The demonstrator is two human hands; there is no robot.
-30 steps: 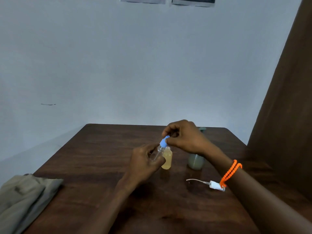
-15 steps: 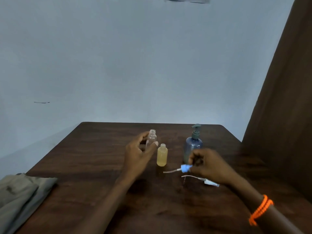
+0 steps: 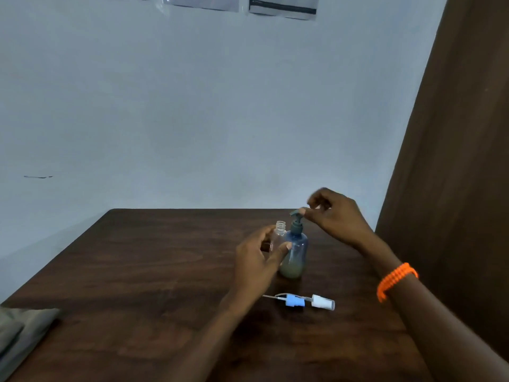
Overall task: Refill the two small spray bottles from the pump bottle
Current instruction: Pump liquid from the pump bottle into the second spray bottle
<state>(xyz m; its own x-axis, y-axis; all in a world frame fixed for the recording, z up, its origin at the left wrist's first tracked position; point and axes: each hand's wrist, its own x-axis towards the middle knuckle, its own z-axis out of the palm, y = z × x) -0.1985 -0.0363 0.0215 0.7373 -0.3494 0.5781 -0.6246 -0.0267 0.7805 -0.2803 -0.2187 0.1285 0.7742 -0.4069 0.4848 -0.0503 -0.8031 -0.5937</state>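
While my left hand [image 3: 257,261] grips the open clear bottle [image 3: 278,235], right hand [image 3: 334,216], fingers curled, touches pump bottle [image 3: 295,252] head; two sprayers [image 3: 303,301] lie nearby.

A dark wooden table [image 3: 154,285] fills six o'clock. Behind it, a pale blue-grey wall [image 3: 192,106] carries sheets of paper [image 3: 283,6] at twelve. A brown curtain [image 3: 462,161] hangs at three o'clock. Light is dim.
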